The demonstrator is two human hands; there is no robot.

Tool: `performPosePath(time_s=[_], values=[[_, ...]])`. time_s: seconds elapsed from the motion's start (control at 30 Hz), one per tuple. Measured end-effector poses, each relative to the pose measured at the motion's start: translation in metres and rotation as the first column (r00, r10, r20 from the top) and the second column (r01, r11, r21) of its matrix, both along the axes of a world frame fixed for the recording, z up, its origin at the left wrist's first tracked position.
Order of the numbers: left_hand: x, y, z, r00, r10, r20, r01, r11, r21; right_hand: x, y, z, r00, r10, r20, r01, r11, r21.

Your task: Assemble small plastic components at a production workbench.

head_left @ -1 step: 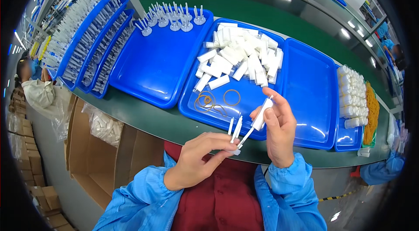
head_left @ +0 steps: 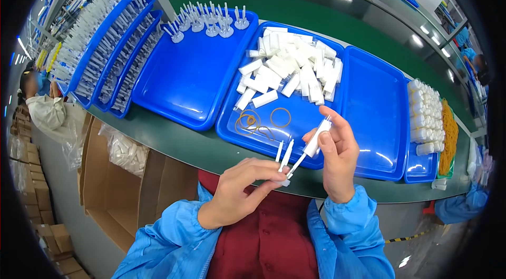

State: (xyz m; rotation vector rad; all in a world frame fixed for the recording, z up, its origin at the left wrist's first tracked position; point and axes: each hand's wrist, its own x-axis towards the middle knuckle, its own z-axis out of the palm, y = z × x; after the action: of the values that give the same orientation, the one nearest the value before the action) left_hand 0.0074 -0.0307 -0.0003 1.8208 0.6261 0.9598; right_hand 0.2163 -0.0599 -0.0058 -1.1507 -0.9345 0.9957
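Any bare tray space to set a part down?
Free: left tray, nearer than its pronged parts, beside the stacked trays; right tray, between the middle tray and bundled white pieces. Crowded: middle tray, white pieces piled at its far end, rubber bands nearer, right hand overlapping its right edge.

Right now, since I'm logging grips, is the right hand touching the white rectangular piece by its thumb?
Touching: in the head view, the right hand has its thumb on the white rectangular piece.

A green-topped workbench [head_left: 174,142] stands over grey floor [head_left: 66,194] marked with yellow-and-black tape [head_left: 408,238].
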Motion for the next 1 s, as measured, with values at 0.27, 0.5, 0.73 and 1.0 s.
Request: performPosePath(time_s=[0.27,0.5,0.73,1.0], values=[[-0.015,0.0,-0.013,0.979,-0.093,0.184,0.114,0.988,-0.105,-0.007,0.001,0.002,0.994,0.095,-0.06,-0.1,0.992,-0.083],[-0.016,-0.004,-0.021,0.978,-0.015,0.206,0.028,0.997,-0.065,-0.012,0.001,0.003,0.995,0.074,-0.061,-0.075,0.997,-0.025],[-0.016,-0.004,-0.022,0.991,0.123,0.054,-0.132,0.964,0.233,-0.032,-0.012,-0.006,0.979,0.183,0.091,-0.187,0.981,0.04],[-0.026,0.009,-0.032,0.922,0.384,0.049,-0.386,0.901,0.2,-0.022,0.09,-0.003,0.444,-0.093,0.891,-0.282,0.93,0.237]])
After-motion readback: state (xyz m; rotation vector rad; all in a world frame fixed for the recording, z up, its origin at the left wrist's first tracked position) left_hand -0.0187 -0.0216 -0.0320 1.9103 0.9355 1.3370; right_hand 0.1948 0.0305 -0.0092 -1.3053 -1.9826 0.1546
